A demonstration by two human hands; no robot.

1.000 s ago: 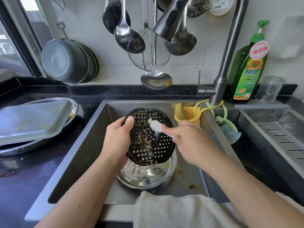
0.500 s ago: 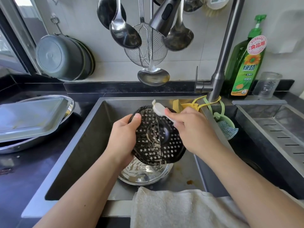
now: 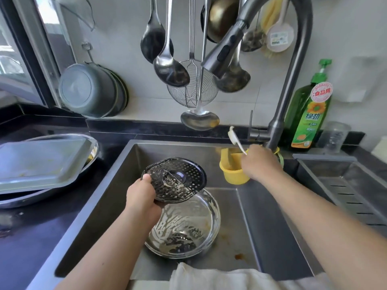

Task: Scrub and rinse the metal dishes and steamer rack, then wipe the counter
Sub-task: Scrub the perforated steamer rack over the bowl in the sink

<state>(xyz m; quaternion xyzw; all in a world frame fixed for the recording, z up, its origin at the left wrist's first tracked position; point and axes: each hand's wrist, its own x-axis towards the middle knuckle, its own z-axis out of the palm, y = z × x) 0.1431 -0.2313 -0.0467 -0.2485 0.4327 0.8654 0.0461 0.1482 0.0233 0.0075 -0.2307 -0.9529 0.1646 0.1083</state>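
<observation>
Brush (image 3: 235,139) lifted off rack (image 3: 173,180), right hand (image 3: 259,164) gripping it; left hand (image 3: 142,195) pinches soapy rim; slip risk

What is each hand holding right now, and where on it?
The left hand grips the perforated steamer rack by its near-left rim, above the glass bowl. The right hand holds a white brush by its handle, bristle end up.

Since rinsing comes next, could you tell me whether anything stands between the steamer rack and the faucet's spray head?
Nothing visible does. The left hand holds the steamer rack over the bowl, and the space up to the spray head is open; the right hand with the brush is off to the side.
</observation>
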